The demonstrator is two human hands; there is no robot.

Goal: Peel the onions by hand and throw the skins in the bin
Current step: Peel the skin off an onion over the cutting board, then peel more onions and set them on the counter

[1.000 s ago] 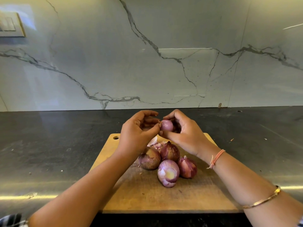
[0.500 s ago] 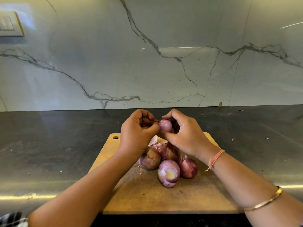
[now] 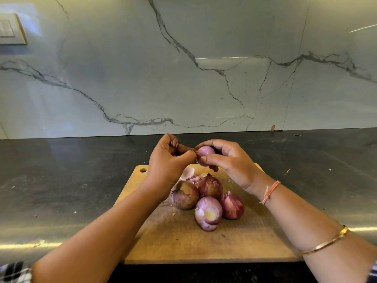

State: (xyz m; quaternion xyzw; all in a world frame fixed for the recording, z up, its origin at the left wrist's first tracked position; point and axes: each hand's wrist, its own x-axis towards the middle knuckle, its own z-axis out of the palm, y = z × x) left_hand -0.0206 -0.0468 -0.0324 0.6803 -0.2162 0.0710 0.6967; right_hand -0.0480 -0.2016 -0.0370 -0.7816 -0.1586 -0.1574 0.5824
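Here: four onions (image 3: 208, 213), skins (image 3: 187, 173) on board (image 3: 183, 247).

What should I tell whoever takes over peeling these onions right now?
Right hand holds a small onion, nearly bare. Left hand pinches skin at its tip.
Four more onions sit on the cutting board; the front one is partly peeled, the others are in their skins. Loose skins lie behind them.
To do: finish this one, peel the rest, bin the skins. No bin in view.
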